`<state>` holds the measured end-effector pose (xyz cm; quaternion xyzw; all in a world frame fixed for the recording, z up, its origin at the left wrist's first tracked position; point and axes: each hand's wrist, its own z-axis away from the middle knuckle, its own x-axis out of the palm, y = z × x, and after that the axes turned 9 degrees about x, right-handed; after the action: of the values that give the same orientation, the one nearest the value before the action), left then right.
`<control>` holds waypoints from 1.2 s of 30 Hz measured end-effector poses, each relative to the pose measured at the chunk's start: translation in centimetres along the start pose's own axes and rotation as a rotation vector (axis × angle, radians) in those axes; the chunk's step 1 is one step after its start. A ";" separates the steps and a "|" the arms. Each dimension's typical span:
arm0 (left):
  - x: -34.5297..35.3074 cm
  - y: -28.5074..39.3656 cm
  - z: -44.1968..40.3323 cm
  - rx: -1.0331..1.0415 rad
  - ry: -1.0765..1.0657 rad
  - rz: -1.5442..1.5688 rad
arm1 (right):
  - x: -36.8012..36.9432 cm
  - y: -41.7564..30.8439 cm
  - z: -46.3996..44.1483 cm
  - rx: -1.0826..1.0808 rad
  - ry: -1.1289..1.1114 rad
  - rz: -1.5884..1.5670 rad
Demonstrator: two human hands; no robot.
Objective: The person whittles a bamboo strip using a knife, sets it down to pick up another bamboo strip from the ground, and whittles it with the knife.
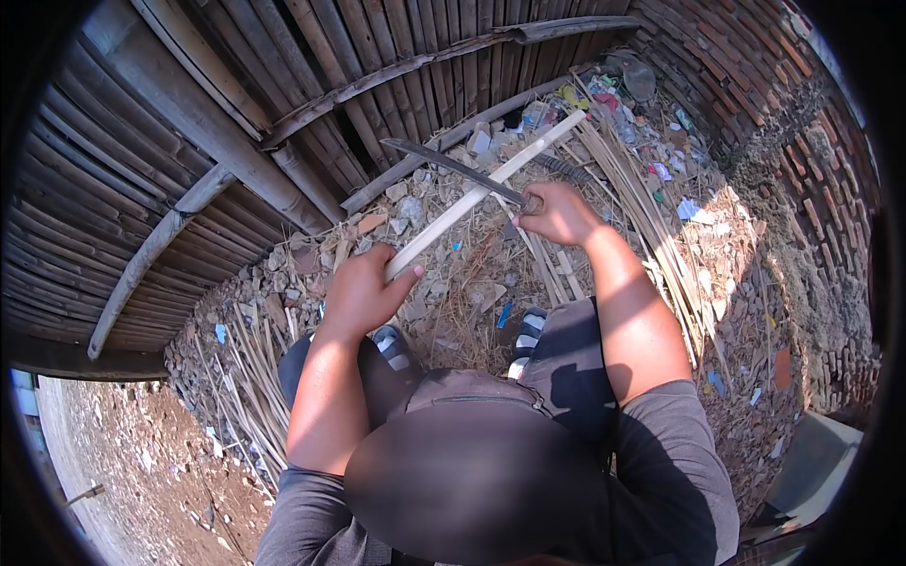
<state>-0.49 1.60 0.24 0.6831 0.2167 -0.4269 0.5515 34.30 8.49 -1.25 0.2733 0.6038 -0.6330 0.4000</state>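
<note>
My left hand (370, 291) is closed around the near end of a long, pale bamboo strip (440, 224), which slants up and away to the right. In my right hand (559, 215) is the handle of a machete (453, 167), its dark blade pointing to the upper left. Blade and strip cross near the middle of the strip; whether the edge touches or bites into it I cannot tell. My right fingers wrap the handle and hide most of it.
Split bamboo strips (634, 203) lie in a bundle on the right, and more strips (247, 377) lie at the left. A bamboo wall (311, 104) stands ahead and a brick wall (755, 104) to the right. Rubble and litter cover the ground around my sandalled feet (530, 330).
</note>
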 end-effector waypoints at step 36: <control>0.1 -0.1 0.1 -0.004 -0.032 -0.034 | -0.3 -0.8 0.0 0.066 -0.090 0.057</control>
<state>-0.54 1.52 0.06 0.6713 0.2204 -0.4467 0.5488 33.80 8.50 -0.57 0.2747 0.5557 -0.6528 0.4355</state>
